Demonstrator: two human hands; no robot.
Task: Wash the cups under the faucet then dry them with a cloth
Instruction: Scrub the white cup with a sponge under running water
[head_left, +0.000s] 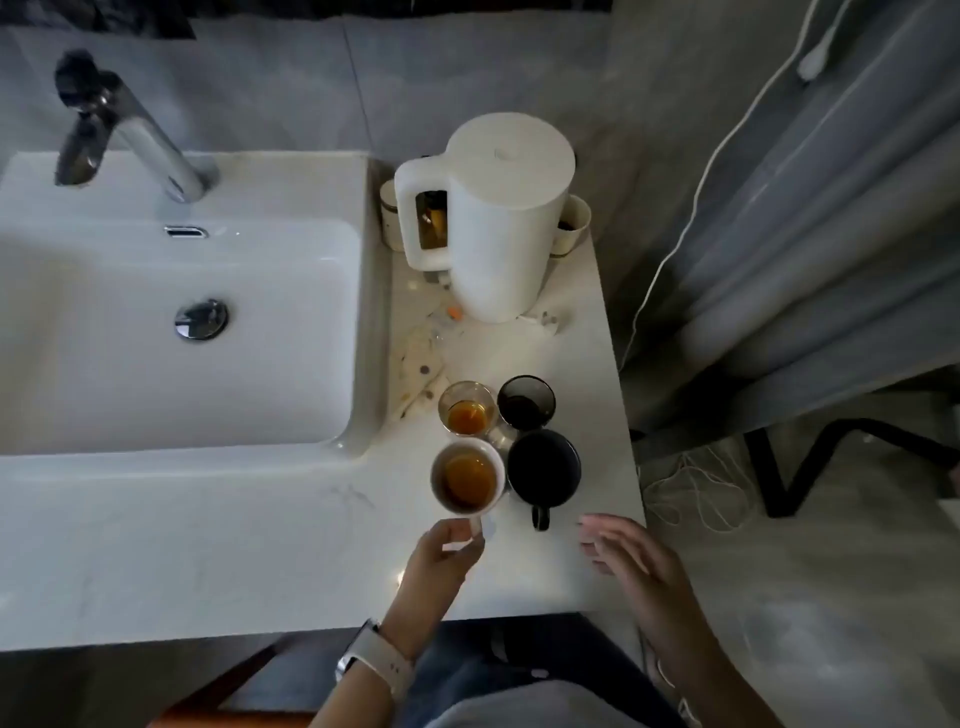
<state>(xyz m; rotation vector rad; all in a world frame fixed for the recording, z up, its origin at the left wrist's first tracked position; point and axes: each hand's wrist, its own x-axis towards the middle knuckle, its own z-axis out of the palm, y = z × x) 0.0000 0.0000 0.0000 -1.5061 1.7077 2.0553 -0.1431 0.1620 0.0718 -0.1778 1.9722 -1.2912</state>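
Several cups stand together on the counter right of the sink. A white mug (467, 480) holds brown liquid, and my left hand (447, 553) pinches its handle. Beside it sits a black mug (544, 467) with its handle toward me. Behind them are a clear glass (467, 408) with amber liquid and a dark glass (526, 401). My right hand (631, 558) hovers open over the counter's right front corner, holding nothing. The chrome faucet (124, 130) stands at the back left over the white sink (156, 364). No water runs. I see no cloth.
A white electric kettle (498, 228) stands at the back of the marble counter (208, 545), with small cups behind it and scraps of litter (426, 358) in front. A grey curtain (805, 234) hangs to the right. The counter's right edge drops to the floor.
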